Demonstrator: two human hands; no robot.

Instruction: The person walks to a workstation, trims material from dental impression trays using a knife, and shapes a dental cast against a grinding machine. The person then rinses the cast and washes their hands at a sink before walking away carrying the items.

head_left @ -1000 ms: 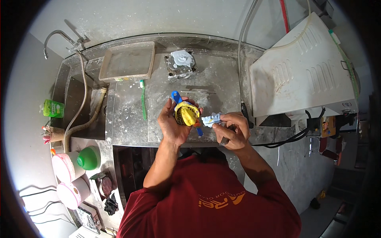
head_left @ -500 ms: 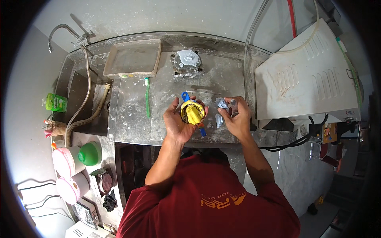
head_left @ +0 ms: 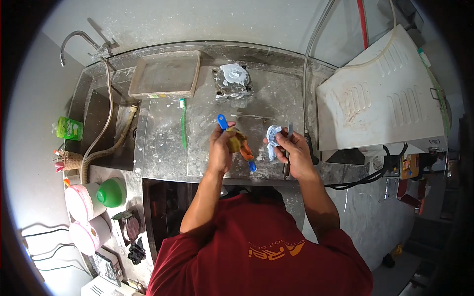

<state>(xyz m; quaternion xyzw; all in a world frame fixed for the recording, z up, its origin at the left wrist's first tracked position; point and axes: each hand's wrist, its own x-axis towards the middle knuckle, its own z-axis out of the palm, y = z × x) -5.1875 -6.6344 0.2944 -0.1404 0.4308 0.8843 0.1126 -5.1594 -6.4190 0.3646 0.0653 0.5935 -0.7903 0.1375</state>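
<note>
"Since half a second ago, the person's left hand [head_left: 220, 153] has rolled the yellow piece [head_left: 234, 144] from facing up onto its side, and the right hand [head_left: 298, 153] has turned so that its metal tool [head_left: 290, 130] points away from the person."

"How are the fingers set?"

"The left ones curl around the yellow piece, its blue handle [head_left: 221, 120] jutting out past them. The right thumb and fingertips pinch a pale, bumpy, curved piece [head_left: 272, 134], with the metal tool lodged in the same grip."

"Is that pale piece clear of the counter [head_left: 163, 163]?"

"One cannot tell at its near end. An orange piece [head_left: 246, 152] with a blue end [head_left: 253, 166] sits between the hands, just beside the yellow one; whether those touch is unclear."

"And farther out?"

"A green toothbrush [head_left: 183, 129] lies to the left. Beyond the hands stands a metal block [head_left: 233, 90] topped with pale paste [head_left: 233, 73], a shallow tray [head_left: 163, 74] left of it. At the right is a white vented casing [head_left: 380, 84]."
</note>
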